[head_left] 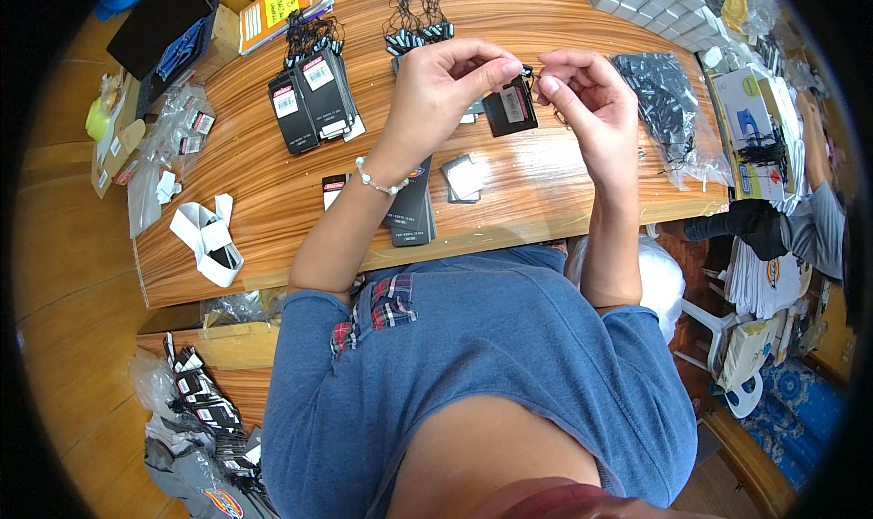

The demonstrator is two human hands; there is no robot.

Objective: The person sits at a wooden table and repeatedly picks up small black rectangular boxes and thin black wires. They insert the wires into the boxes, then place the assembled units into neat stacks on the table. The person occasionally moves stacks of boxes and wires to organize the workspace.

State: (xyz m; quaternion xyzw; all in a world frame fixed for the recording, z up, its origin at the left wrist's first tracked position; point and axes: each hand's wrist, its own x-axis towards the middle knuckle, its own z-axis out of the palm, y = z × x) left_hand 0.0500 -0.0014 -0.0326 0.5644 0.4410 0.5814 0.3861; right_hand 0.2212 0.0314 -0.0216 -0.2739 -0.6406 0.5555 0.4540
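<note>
The person wears a heathered blue, short-sleeved fabric top (518, 337) with a wide, rounded neckline and red, navy and white plaid cloth patches (393, 301) on its left side. A pale, round-beaded bracelet (393, 190) circles the left hand's (457, 75) wrist.

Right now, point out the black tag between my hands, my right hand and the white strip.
Black tag (513, 109), head view: visible face.
Right hand (596, 110), head view: middle.
White strip (215, 237), head view: middle section.

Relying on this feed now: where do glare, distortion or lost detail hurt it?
Head view: glare on the wooden table beside the white cards; head view: fisheye bending toward a black rim; head view: left hand and right hand fairly sharp, the dark bit at their fingertips too small to identify.
</note>
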